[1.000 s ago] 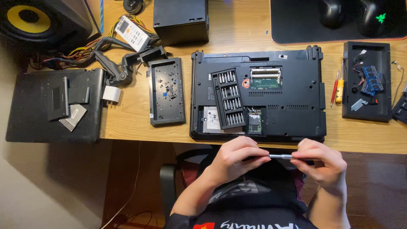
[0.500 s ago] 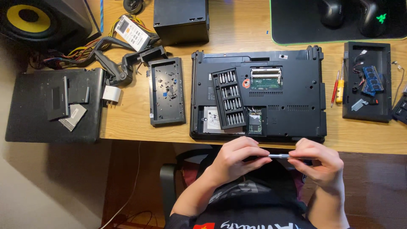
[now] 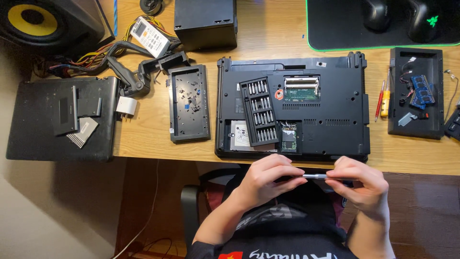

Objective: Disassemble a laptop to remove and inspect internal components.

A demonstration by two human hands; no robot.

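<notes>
Wooden desk (image 3: 268, 33), opened laptop (image 3: 335, 124), hands (image 3: 316, 180) below

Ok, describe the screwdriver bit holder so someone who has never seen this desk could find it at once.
Start at the upturned black laptop in the middle of the wooden desk. On its left part lies the bit holder, a narrow black tray set slightly askew. Rows of small silver bits fill it, unlike the wider black cover panel left of the laptop, which holds only loose screws.
</notes>
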